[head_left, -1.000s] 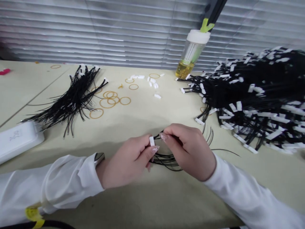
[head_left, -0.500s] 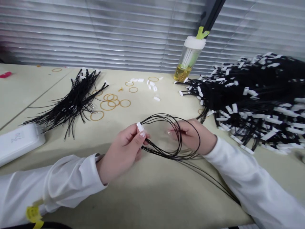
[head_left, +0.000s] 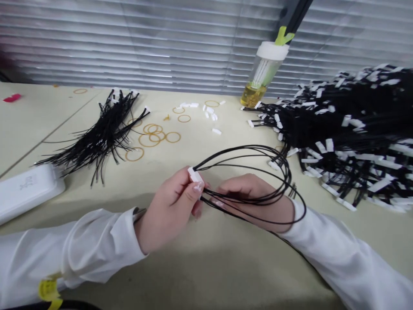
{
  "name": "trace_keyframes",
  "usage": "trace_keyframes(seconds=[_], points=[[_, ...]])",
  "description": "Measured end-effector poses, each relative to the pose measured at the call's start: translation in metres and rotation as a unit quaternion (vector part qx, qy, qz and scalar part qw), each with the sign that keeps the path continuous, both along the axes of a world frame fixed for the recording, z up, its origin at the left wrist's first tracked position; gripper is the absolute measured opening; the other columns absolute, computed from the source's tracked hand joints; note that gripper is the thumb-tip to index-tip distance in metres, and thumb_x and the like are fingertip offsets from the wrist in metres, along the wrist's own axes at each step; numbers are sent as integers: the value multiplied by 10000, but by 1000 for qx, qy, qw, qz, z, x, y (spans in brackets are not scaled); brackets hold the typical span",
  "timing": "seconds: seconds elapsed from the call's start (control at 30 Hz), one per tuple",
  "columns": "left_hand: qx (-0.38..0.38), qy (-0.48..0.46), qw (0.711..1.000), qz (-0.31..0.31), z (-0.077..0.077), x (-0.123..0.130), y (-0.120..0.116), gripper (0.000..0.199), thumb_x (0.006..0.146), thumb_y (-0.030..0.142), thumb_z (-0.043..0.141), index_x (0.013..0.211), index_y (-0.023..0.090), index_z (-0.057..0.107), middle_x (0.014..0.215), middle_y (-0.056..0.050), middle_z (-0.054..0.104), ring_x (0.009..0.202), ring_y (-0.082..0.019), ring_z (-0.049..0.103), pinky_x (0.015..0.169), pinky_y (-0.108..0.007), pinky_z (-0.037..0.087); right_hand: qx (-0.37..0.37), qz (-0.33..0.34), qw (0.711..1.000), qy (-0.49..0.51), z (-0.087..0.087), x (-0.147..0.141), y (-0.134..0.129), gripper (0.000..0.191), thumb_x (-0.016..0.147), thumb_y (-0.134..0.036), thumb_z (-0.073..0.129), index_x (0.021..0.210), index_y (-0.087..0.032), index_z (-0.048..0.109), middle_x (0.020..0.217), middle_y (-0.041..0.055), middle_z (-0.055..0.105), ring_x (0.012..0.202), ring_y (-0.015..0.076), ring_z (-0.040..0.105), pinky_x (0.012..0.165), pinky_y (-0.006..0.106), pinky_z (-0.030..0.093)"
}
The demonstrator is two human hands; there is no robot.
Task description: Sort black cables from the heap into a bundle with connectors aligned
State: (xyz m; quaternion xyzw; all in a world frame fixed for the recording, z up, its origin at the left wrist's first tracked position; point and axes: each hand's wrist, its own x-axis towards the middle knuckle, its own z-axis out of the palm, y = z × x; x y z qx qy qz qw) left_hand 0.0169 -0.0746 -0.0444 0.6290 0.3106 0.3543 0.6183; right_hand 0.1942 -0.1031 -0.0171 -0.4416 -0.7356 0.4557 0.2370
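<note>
My left hand (head_left: pixel 176 206) pinches a white plastic connector (head_left: pixel 195 175) between thumb and fingers. Several thin black wires (head_left: pixel 258 148) loop out of the connector to the right and curve back toward it. My right hand (head_left: pixel 254 198) is inside and behind the loops, its thumb and fingertips closed on wires close to the connector. Some wires lie across the back of that hand and its wrist. A small white connector (head_left: pixel 274 165) shows through the loops. Loose wire runs down along my right sleeve.
A large heap of black wires with white connectors (head_left: pixel 355 125) fills the right side. At left lie a smaller black wire bundle (head_left: pixel 108 133) and a white device (head_left: pixel 30 189). Rubber bands (head_left: pixel 153 135) and loose white connectors (head_left: pixel 209 112) are scattered mid-table; a clear bottle (head_left: pixel 263 75) stands behind.
My right hand has moved left and down, closer to the connector, and its fingers now meet the wires there. The wire loops have spread farther right. My left hand keeps its pinch.
</note>
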Motion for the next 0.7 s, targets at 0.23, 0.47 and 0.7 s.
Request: trace_keyframes(seconds=[0.23, 0.47, 0.7], points=[[28, 32, 999, -26, -1, -1, -1, 195, 867, 337, 379, 789, 180, 463, 553, 52, 450, 488, -68, 434, 489, -196, 368, 121, -35, 988, -85, 3, -8, -6, 181, 794, -206, 484, 629, -141, 525, 536, -52, 413, 497, 45, 329, 482, 180, 255], [13, 45, 998, -38, -2, -1, -2, 200, 865, 340, 384, 786, 175, 466, 533, 54, 446, 474, -70, 438, 486, -198, 379, 203, -50, 967, -146, -3, -9, -6, 171, 789, -188, 443, 624, -147, 455, 552, -43, 417, 502, 54, 318, 485, 193, 233], [18, 37, 999, -29, -3, -1, -1, 195, 871, 330, 376, 809, 174, 476, 550, 48, 465, 489, -68, 444, 489, -193, 371, 171, -5, 979, -114, -1, -6, -6, 275, 855, -274, 388, 641, -143, 501, 529, -48, 375, 487, 51, 287, 483, 193, 241]])
